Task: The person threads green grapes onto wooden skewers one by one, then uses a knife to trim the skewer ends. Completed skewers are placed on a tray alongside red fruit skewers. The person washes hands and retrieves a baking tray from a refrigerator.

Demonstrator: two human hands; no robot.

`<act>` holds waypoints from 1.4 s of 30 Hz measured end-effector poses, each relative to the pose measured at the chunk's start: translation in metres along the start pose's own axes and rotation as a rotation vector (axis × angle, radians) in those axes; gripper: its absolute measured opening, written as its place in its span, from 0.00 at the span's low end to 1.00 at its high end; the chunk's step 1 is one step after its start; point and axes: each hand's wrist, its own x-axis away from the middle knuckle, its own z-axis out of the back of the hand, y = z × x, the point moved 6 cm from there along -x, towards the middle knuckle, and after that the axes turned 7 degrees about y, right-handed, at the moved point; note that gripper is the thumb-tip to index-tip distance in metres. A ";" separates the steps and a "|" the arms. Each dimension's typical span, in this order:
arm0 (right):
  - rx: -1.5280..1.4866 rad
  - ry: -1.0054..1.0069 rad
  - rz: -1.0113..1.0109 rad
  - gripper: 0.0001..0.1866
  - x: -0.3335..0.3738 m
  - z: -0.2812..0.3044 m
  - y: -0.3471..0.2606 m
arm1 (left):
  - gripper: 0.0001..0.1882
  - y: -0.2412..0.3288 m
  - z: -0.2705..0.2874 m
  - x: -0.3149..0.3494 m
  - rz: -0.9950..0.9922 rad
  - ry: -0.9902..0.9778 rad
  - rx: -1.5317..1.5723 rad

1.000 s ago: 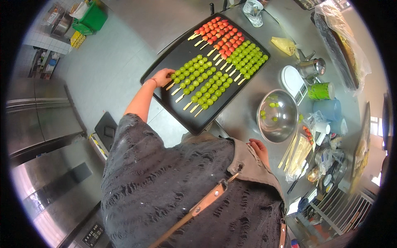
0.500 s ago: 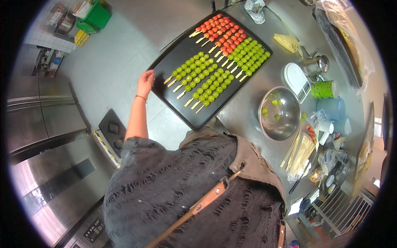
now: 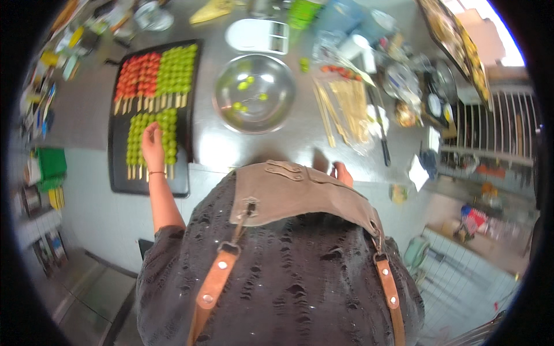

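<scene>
My left hand is over the near group of green grape skewers on a black tray. Its fingers are blurred, and I cannot make out whether they touch the fruit. Farther up the tray lie red fruit skewers, with more green grape skewers beside them. By the table's front edge, my right hand shows only in part past the brown apron; most of its fingers are hidden. A steel bowl holding several green grapes stands right of the tray.
Behind the bowl is a white kitchen scale. Bare bamboo sticks lie to the right, near a red fruit skewer and a black-handled knife. Plastic bags and containers crowd the back right. The tray's near end overhangs the table edge.
My view has turned right, so the tray now appears at the left and the bowl near the middle. My left hand has gone from the tray's edge to above the grape skewers. My right hand has appeared.
</scene>
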 end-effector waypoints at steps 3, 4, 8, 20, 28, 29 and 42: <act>-0.032 0.102 -0.128 0.11 -0.045 0.015 0.016 | 0.12 0.055 -0.085 0.024 -0.242 -0.186 -0.186; -0.005 0.087 -0.115 0.11 -0.059 0.018 0.023 | 0.12 0.073 -0.108 0.033 -0.349 -0.214 -0.254; -0.010 0.015 0.005 0.08 -0.093 0.023 0.044 | 0.10 0.112 -0.160 0.056 -0.370 -0.200 -0.380; -0.331 -0.184 -0.112 0.12 -0.120 0.003 0.045 | 0.65 0.040 -0.314 0.075 0.083 -0.458 -1.028; -0.321 -0.221 -0.363 0.09 -0.119 0.012 0.063 | 0.70 0.042 -0.355 0.058 -0.012 -0.415 -0.882; -0.308 -0.231 -0.369 0.09 -0.121 0.011 0.060 | 0.67 0.046 -0.362 0.058 -0.044 -0.407 -0.843; -0.286 -0.237 -0.047 0.22 -0.267 -0.051 0.002 | 0.26 0.078 -0.370 0.082 -0.333 -0.555 -0.708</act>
